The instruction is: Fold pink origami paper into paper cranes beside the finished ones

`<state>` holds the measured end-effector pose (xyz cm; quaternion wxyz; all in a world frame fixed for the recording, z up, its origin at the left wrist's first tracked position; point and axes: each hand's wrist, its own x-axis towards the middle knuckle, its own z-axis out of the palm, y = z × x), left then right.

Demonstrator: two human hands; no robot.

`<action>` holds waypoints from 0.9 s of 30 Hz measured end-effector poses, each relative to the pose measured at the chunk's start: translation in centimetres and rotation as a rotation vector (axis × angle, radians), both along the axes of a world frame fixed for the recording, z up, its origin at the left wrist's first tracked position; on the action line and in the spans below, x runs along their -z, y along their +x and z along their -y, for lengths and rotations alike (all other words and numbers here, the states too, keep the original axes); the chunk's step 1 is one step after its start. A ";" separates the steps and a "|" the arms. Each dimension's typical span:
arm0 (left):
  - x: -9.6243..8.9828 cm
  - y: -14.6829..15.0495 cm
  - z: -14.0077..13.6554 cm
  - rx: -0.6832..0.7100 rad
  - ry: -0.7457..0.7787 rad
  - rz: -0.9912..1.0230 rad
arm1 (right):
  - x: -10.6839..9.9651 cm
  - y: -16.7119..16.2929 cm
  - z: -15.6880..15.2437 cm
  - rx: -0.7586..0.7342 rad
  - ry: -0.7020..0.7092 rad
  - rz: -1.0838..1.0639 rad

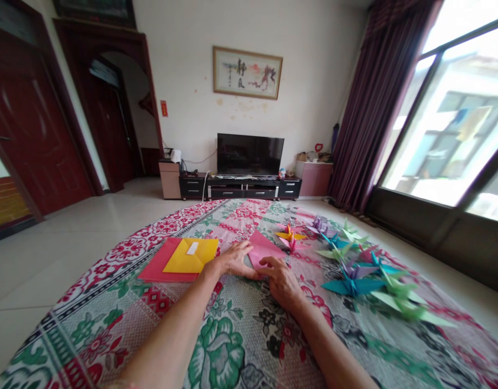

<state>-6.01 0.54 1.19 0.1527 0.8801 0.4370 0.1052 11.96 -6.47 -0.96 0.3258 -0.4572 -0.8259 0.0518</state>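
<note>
A sheet of pink origami paper [267,246] lies on the table in front of me, folded and turned so that one corner points away. My left hand [235,260] holds its left side down, thumb and fingers bent around the edge. At the near right edge, my right hand [282,282] has curled fingers pinching the paper. The fold under the fingertips is partly hidden. Left of my hands, a yellow paper pack [178,258] with a small white label [193,248] rests on red paper [154,266].
Several folded paper cranes stand to the right, among them a blue crane [351,285], a green crane [405,297] and an orange crane [290,234]. A patterned cloth [220,346] covers the round table. Beyond it are a television [250,155] and a low cabinet [243,192].
</note>
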 end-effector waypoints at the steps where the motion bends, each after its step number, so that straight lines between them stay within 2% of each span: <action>1: 0.0 -0.2 -0.3 0.002 -0.037 0.002 | 0.0 0.0 0.0 -0.004 -0.001 -0.003; 4: 0.5 -0.3 -1.1 -0.020 -0.049 0.078 | 0.1 0.0 -0.1 -0.009 -0.002 -0.009; 9: 1.8 0.6 -1.3 -0.089 0.201 0.162 | 0.2 0.0 0.0 -0.009 0.021 -0.012; 15: 2.3 0.9 -1.2 -0.120 0.269 0.165 | 0.3 0.0 -0.1 -0.074 0.033 -0.017; 22: 2.4 1.5 -2.7 -0.266 0.290 0.225 | 0.4 0.0 -0.3 -0.084 0.023 -0.035; 27: 2.1 2.0 -3.4 -0.505 0.310 0.185 | 0.2 -0.1 -0.2 -0.091 0.017 -0.040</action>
